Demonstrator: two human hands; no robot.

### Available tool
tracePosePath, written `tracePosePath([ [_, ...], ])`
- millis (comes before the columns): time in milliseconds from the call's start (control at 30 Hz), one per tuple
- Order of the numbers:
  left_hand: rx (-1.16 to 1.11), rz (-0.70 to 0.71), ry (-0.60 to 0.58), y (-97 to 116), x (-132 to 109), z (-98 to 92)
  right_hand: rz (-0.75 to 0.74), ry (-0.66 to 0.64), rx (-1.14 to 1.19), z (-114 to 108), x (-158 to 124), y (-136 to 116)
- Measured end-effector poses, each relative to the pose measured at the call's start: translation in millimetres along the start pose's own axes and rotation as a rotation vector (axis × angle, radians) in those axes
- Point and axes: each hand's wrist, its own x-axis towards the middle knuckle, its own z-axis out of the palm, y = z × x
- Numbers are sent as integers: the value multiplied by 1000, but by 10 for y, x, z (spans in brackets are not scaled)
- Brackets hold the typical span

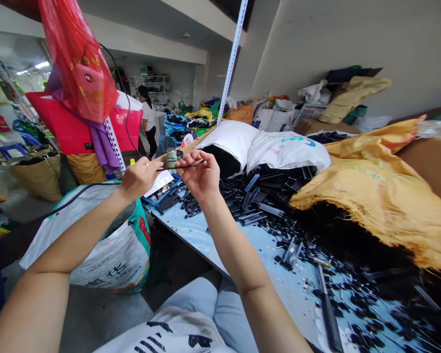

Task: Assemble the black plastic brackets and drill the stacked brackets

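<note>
Head view: the left hand (141, 175) is closed in a pinch on one end of a thin dark strip (191, 165); the right hand (203, 179), half curled and palm up, loosely holds its other end. So this piece, held above the desk (191, 229), seems still in work. Beyond, many loose dark parts (257, 196) remain heaped before open-mouthed white sacks (228, 139); which are finished, I cannot tell.

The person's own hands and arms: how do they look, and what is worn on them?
The left hand has no glove, but a thin gold-toned ring. The right hand is also ungloved, with no ring visible. Both forearms are bare.
</note>
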Motion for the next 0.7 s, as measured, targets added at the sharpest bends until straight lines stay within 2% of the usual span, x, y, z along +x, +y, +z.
tracePosePath([
  [100, -260, -195, 78, 45, 82, 1, -235, -97, -424, 29, 6, 18],
  [200, -591, -473, 140, 45, 188, -18, -509, -173, -786, 19, -24, 136],
  [267, -758, -615, 204, 20, 255, -31, -653, -213, -926, 25, -58, 231],
  [367, -904, -704, 236, -14, 313, -44, -754, -247, -1029, 98, -77, 307],
  [467, -881, -662, 226, -25, 308, -55, -689, -179, -1092, 199, 35, 277],
  [567, -673, -485, 270, -30, 282, -70, -453, -167, -1174, 230, 304, 217],
  [633, -514, -368, 296, -40, 284, -75, -232, -345, -1208, 211, 513, 200],
  [700, -408, -302, 321, -59, 309, -69, -28, -636, -1125, 192, 679, 204],
])
